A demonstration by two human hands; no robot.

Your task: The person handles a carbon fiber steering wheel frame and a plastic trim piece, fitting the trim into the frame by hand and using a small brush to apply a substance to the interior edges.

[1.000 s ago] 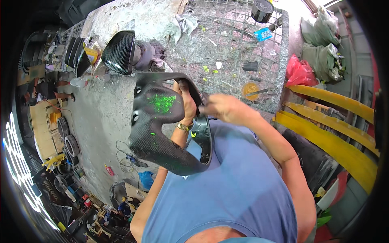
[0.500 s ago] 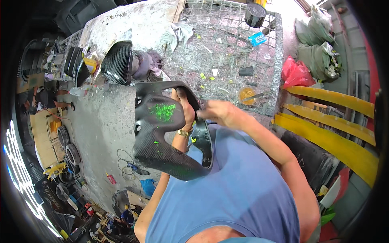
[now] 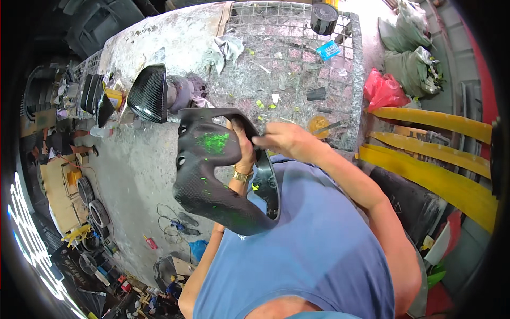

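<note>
My left hand grips the black carbon-weave panel, green-smeared; my right hand pinches its edge, fingertips partly hidden.

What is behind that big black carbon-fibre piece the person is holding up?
Behind the carbon-fibre panel the left hand grips it, a gold wristwatch showing. The right hand meets its upper edge. The palm and the workbench directly behind the panel are covered.

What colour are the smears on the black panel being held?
Bright green, on the woven black panel; the head view shows it.
</note>
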